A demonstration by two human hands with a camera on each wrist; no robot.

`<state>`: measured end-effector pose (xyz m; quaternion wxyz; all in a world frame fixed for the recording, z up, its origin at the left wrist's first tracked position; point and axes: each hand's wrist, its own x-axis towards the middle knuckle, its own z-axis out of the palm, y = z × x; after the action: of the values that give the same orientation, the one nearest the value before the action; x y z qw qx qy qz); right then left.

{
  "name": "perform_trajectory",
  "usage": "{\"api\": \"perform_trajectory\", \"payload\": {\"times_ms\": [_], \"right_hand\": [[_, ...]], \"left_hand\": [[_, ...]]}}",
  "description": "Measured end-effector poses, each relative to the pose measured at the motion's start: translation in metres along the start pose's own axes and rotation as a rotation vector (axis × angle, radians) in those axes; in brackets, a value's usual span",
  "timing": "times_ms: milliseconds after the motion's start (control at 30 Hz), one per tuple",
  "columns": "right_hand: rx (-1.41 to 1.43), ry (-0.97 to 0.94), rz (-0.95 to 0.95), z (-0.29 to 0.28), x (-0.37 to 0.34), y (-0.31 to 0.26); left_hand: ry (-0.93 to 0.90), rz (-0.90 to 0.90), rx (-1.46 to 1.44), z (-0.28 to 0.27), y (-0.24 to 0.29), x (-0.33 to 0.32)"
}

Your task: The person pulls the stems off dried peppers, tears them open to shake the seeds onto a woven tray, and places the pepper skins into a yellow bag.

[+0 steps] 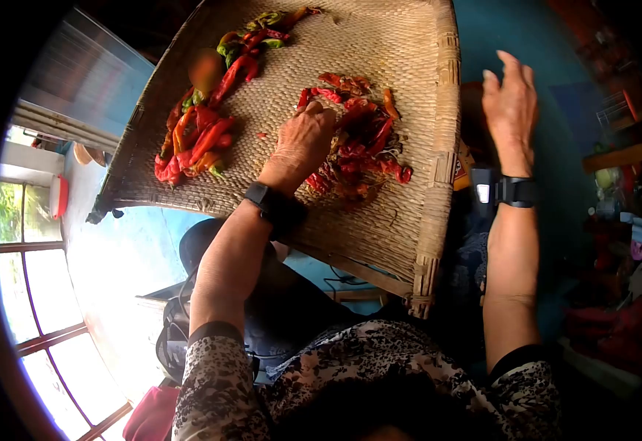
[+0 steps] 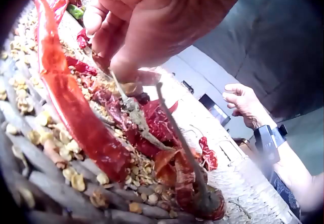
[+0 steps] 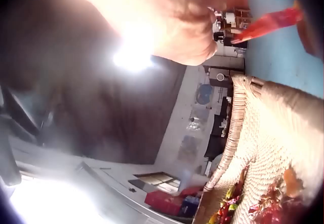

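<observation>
A wide woven tray (image 1: 387, 37) bears two lots of chili peppers. My left hand (image 1: 306, 140) is down at the heap of dried, wrinkled red chilies (image 1: 365, 147), its thumb and curled fingers pinching a dried chili pepper that they mostly hide. Close below that hand in the left wrist view lie a long, glossy red chili (image 2: 76, 112), dry stems and loose seeds (image 2: 71, 148). Fresher red and green peppers (image 1: 196, 143) run along the tray's left side. My right hand (image 1: 511, 106) is raised beyond the tray's right edge, fingers spread and extended, holding nothing.
A blurred orange-red shape (image 1: 205, 70) overlaps the fresher peppers. An orange box (image 1: 464, 165) stands by the tray's right rim. In the right wrist view a red pepper (image 3: 271, 24) shows against the blue floor (image 3: 273, 62). Windows (image 1: 41, 294) are on the left.
</observation>
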<state>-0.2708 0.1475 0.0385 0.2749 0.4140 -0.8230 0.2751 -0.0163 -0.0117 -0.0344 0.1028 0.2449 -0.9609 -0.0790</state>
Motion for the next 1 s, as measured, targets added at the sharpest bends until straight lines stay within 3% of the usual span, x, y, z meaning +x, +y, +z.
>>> {"api": "perform_trajectory", "payload": {"times_ms": [33,67,133,200,233,367,433,467,500,567,633,700,833,867,900,967,1000], "right_hand": [[0.169,0.018,-0.101,0.005,-0.003,-0.011],[0.332,-0.055,-0.186,0.008,-0.006,-0.023],[0.512,-0.268,-0.360,0.021,-0.021,-0.053],[0.688,-0.450,-0.322,0.052,-0.053,-0.074],[0.318,-0.385,-0.605,0.036,-0.044,-0.091],[0.196,-0.491,-0.682,0.040,-0.049,-0.108],[0.193,-0.786,-0.522,0.045,-0.045,-0.111],[-0.004,-0.464,-0.753,0.077,-0.056,-0.093],[0.429,-0.480,-0.660,0.089,-0.050,-0.071],[0.522,-0.410,-0.380,0.033,-0.028,-0.077],[0.530,-0.259,-0.233,0.021,-0.012,-0.052],[0.376,-0.143,-0.059,0.014,-0.001,-0.024],[0.047,-0.159,0.167,-0.006,0.006,0.022],[-0.061,-0.043,-0.010,-0.002,0.003,0.040],[-0.062,-0.043,-0.010,-0.002,0.002,0.037],[-0.136,0.153,-0.175,-0.001,-0.002,0.028],[0.018,0.098,-0.207,-0.001,-0.002,0.019]], "left_hand": [[0.020,0.021,0.021,-0.003,0.001,0.001],[0.120,0.065,0.033,-0.005,0.003,-0.002],[0.131,0.052,0.024,-0.012,0.007,-0.006],[0.131,0.016,-0.004,-0.017,0.008,-0.010],[0.128,0.014,-0.002,-0.020,0.008,-0.011],[0.225,0.114,0.011,-0.030,0.004,-0.015],[0.228,-0.067,-0.213,-0.040,0.000,-0.018],[0.197,-0.117,-0.236,-0.048,-0.008,-0.018],[0.285,-0.135,-0.230,-0.052,-0.017,-0.020],[0.288,-0.128,-0.107,-0.056,-0.037,-0.025],[0.213,-0.120,-0.027,-0.056,-0.043,-0.031],[-0.079,-0.196,0.032,-0.054,-0.041,-0.036],[-0.135,-0.062,-0.034,-0.040,-0.044,-0.047],[-0.135,-0.062,-0.034,-0.038,-0.047,-0.048],[-0.143,-0.049,-0.062,-0.038,-0.047,-0.050],[-0.151,-0.034,-0.089,-0.039,-0.045,-0.053],[-0.133,0.006,-0.151,-0.041,-0.043,-0.054]]}}
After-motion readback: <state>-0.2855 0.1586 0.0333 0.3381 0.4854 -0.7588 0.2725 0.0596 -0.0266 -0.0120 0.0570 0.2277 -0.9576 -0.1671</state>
